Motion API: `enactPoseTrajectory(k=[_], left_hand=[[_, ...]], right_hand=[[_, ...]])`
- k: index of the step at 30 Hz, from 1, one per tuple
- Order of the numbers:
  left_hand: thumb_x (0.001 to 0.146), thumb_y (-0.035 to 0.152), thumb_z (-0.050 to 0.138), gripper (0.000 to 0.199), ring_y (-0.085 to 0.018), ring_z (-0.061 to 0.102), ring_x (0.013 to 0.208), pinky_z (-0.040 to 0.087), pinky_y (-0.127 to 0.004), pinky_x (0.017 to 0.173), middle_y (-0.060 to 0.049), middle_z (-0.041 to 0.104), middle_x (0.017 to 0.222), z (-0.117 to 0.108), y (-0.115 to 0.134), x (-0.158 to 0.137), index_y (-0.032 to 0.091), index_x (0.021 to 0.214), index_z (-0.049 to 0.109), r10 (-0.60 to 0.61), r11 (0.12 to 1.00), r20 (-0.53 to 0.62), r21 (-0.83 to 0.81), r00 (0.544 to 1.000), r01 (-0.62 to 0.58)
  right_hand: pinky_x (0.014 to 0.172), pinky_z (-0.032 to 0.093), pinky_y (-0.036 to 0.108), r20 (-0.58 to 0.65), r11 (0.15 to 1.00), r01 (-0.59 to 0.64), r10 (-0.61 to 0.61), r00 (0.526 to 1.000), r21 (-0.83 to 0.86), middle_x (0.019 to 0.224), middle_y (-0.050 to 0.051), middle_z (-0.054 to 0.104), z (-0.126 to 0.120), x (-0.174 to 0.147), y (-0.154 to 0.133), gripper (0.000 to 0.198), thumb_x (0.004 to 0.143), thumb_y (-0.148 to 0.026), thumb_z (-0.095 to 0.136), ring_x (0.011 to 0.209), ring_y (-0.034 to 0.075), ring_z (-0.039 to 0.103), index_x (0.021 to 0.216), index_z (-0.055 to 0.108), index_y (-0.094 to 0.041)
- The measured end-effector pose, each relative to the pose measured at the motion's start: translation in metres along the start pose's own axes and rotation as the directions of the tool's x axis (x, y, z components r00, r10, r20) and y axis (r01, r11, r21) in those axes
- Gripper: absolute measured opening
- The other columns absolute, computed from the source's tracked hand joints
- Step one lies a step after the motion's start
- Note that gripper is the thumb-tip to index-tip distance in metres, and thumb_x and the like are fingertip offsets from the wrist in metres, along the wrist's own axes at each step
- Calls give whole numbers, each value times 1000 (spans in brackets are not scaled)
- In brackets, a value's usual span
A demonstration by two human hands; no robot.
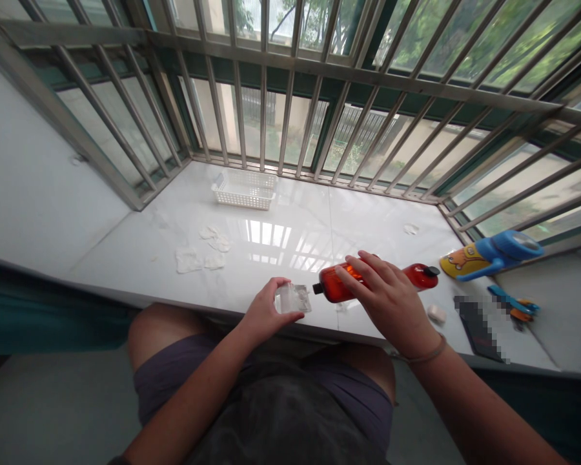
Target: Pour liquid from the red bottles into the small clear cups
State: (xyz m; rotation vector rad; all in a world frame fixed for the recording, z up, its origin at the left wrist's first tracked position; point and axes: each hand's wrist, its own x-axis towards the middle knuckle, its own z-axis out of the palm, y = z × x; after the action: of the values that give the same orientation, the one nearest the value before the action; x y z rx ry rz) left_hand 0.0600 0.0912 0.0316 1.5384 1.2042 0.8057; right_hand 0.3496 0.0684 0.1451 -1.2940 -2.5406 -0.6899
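Around red bottle (pixel 333 287), closed right grip (pixel 392 300)

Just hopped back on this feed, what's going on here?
A person is seated at a white counter by barred windows. The left hand holds a small clear container, and the right hand grips a red bottle tipped sideways, its black tip pointing toward the container but apart from it. Whether any liquid is flowing can't be made out. A second red bottle is beyond the right hand; a white basket sits near the window.

the white ledge (pixel 368 223) bears a basket (pixel 243 200), white scraps (pixel 188 261) and a flask (pixel 481 257).
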Motion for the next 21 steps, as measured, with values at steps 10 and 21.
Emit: enactPoseTrajectory(k=[10,21], left_hand=[[68,40,97,74,-30,69,120,56,-44,103,-8,70,132,0,-1,1,26,130,60,7,1000,9,7,1000,-7],[67,38,98,75,-30,71,116,59,-41,98,-8,69,132,0,0,1,26,130,60,1,999,19,-38,1000,-1]], right_hand=[[110,51,55,-8,999,32,-32,999,-11,149,14,65,-5,5,0,54,97,-3,61,142,38,56,147,61,-22],[110,50,54,-13,998,55,-55,998,-22,149,13,66,-10,10,-1,50,99,-6,61,141,36,57,145,60,-24]])
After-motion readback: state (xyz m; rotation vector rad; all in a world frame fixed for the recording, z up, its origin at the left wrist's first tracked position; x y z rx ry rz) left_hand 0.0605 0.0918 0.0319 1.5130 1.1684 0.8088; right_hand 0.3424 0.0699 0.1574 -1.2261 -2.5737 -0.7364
